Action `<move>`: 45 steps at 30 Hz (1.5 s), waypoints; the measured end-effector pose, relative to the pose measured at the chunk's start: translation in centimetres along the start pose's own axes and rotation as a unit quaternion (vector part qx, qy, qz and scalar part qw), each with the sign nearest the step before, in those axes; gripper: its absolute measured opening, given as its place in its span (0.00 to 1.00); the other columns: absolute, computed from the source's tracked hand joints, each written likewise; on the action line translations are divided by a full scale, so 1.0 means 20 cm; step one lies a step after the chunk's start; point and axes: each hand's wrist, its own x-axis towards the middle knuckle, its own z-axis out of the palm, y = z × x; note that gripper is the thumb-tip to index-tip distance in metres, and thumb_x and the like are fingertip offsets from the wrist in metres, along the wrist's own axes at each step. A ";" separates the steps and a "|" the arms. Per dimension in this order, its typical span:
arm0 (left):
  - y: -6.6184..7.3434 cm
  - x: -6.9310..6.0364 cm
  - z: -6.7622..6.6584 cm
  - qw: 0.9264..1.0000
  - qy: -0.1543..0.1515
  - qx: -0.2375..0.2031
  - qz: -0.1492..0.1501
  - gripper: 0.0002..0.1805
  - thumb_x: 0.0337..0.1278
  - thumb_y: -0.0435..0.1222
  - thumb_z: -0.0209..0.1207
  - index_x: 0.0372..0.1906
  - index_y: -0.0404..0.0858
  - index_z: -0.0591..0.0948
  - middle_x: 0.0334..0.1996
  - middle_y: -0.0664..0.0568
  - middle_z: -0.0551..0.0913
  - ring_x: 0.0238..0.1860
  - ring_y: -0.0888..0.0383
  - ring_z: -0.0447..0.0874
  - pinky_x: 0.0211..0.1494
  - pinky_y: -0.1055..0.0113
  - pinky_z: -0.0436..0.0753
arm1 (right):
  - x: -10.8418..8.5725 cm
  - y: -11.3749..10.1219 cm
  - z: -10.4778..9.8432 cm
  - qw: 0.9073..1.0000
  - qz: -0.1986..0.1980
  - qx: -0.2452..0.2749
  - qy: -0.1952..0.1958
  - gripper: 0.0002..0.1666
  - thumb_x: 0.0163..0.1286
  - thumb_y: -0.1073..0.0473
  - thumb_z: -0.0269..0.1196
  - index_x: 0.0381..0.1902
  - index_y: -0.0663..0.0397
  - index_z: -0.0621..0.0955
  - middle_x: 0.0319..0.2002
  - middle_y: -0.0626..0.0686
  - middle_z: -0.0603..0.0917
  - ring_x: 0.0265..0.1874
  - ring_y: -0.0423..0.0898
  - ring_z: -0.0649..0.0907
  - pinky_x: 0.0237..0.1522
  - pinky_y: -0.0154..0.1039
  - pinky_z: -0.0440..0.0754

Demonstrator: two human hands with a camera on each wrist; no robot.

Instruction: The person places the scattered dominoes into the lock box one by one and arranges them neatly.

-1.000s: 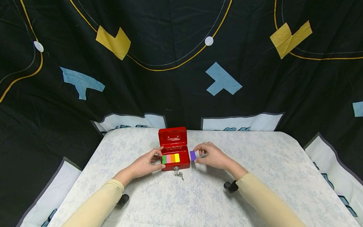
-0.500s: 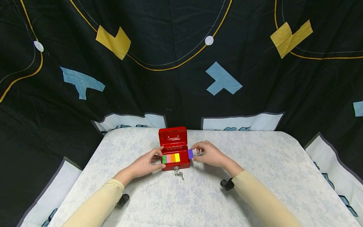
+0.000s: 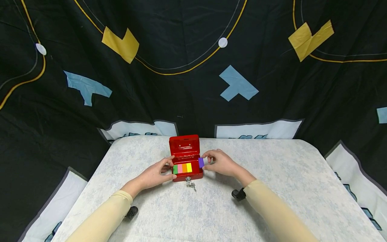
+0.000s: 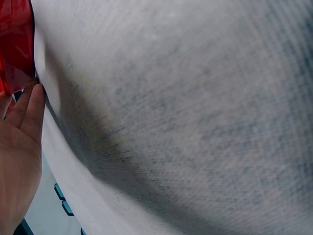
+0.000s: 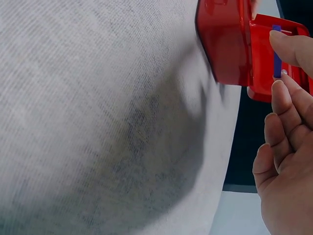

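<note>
A small red metal cash box (image 3: 196, 176) stands on the table with its lid (image 3: 184, 148) raised at the back. Inside, at the left, a green block (image 3: 175, 169), a pink block (image 3: 179, 168), an orange one and a yellow block (image 3: 189, 167) lie side by side. My left hand (image 3: 152, 174) grips the box's left end, thumb at the front corner, forefinger toward the back. Between right thumb and forefinger, my right hand (image 3: 222, 164) pinches a purple block (image 3: 201, 163) over the box's right wall. Edge-on in the right wrist view, the purple block (image 5: 277, 54) looks thin.
A lock with keys (image 3: 191, 184) hangs from the box's front. Pale patterned cloth covers the table (image 3: 187, 215). Behind it hangs a black curtain (image 3: 169, 101) with coloured shapes. Each wrist carries a black camera.
My right hand has moved left with the purple block, from beside the box to over its right wall. The left hand and the box have stayed in place.
</note>
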 end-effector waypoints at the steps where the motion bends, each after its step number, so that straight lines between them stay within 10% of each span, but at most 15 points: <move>1: 0.00 0.00 0.00 1.000 0.000 0.000 0.000 0.24 0.58 0.55 0.71 0.51 0.51 0.73 0.79 0.61 0.60 0.63 0.55 0.78 0.64 0.55 0.78 | 0.00 0.00 0.00 1.000 0.000 0.000 0.000 0.21 0.63 0.52 0.75 0.53 0.44 0.83 0.35 0.45 0.79 0.41 0.45 0.74 0.40 0.44 0.77; 45: 0.01 0.00 0.00 1.000 -0.004 0.001 -0.001 0.26 0.57 0.55 0.71 0.52 0.51 0.73 0.79 0.61 0.59 0.64 0.54 0.77 0.67 0.53 0.76 | 0.13 -0.05 0.11 0.999 0.027 -0.024 -0.018 0.21 0.62 0.50 0.75 0.53 0.45 0.85 0.26 0.48 0.75 0.24 0.43 0.74 0.25 0.36 0.72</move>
